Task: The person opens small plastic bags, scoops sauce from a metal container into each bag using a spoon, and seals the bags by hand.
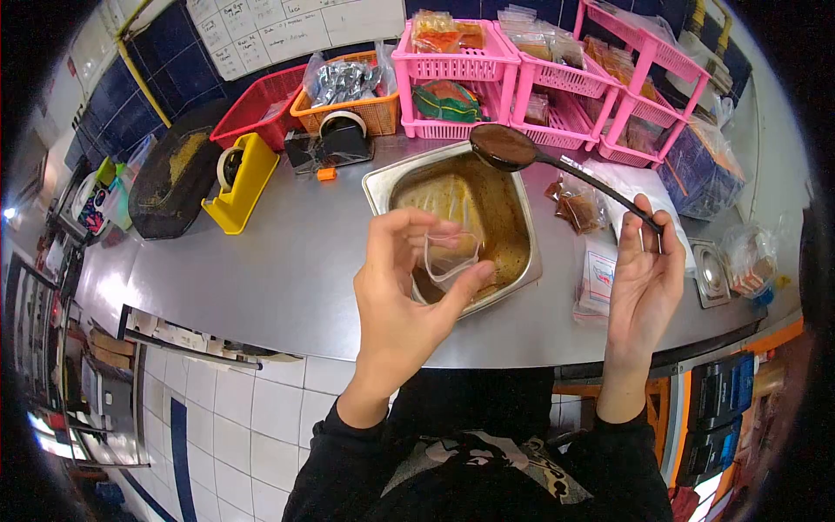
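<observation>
My left hand (400,296) grips a small clear plastic bag (452,257), its mouth spread into a loop between thumb and fingers. Under it stands a deep steel food pan (527,261) with an oily brown film on its inside. My right hand (645,270) is closed around the handle end of a black ladle (600,183). The ladle's bowl (503,146), dark with brown sauce, is over the pan's far edge. Right of the pan lie packets of brown sauce (578,207) and a pack of printed plastic bags (597,280).
Pink tiered racks (457,65) of packets line the back. An orange basket (383,117), a red basket (252,117), a black tape dispenser (344,143) and a yellow tape dispenser (248,187) stand left. A steel lid (711,274) lies right.
</observation>
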Available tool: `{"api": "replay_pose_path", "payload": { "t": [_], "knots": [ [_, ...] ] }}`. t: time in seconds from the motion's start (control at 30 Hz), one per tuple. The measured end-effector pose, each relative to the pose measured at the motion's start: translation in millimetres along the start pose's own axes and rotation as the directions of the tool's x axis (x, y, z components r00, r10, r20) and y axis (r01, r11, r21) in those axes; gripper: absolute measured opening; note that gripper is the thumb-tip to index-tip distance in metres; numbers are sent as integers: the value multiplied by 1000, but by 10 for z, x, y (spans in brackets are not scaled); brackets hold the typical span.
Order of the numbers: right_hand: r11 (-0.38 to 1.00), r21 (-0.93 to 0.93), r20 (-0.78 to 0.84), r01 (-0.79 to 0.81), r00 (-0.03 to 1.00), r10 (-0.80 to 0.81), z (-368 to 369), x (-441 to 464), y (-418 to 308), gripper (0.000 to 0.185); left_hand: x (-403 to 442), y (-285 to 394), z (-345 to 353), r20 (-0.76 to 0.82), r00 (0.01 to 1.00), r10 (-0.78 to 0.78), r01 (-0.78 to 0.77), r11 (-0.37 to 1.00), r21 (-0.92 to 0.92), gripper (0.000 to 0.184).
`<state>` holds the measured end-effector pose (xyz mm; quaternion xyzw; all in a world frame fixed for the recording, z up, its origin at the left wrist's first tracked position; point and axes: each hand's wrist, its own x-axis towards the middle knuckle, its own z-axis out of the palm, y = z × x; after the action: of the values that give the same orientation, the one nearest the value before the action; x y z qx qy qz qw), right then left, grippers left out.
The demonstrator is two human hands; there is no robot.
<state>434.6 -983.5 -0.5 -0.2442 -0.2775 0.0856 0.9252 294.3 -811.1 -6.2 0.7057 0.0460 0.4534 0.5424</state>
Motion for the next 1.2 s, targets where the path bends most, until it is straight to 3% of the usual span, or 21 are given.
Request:
{"api": "replay_pose_path", "payload": {
  "t": [0.2, 0.43, 0.53, 0.6, 0.7, 0.8, 0.93, 1.0, 1.2],
  "knots": [
    [1000, -6, 11, 4, 1000, -4, 4, 40, -20, 24, 40, -133, 30, -41, 991, 125, -118, 981, 156, 49],
    [1000, -15, 17, 10, 1000, -10, 8, 45, -14, 24, 48, -152, 36, -40, 994, 104, -94, 975, 200, 48],
    [1000, -22, 8, 6, 1000, -6, 5, 49, -7, 24, 65, -182, 43, -39, 986, 162, -149, 963, 225, 50],
    [992, -126, -85, 12, 996, -22, -8, 60, 14, 25, 70, -180, 60, -80, 988, 130, -111, 973, 203, 54],
    [993, -119, -86, 10, 996, -21, 17, 75, 5, 25, 89, -230, 62, -80, 979, 189, -164, 955, 249, 59],
    [999, -25, 39, 20, 999, -19, 74, 70, -43, 23, 107, -213, 90, -78, 981, 177, -153, 957, 248, 64],
    [1000, -21, 31, 8, 999, -7, 169, 18, -99, 22, 125, -210, 116, -27, 989, 145, -131, 950, 284, 77],
    [991, -130, -66, 8, 998, -16, 227, -31, -102, 24, 142, -232, 142, -69, 976, 206, -187, 959, 213, 78],
    [955, -286, -31, 73, 996, -86, 436, -198, -87, 23, 149, -211, 168, -92, 973, 211, -198, 971, 137, 86]
  ]
}}
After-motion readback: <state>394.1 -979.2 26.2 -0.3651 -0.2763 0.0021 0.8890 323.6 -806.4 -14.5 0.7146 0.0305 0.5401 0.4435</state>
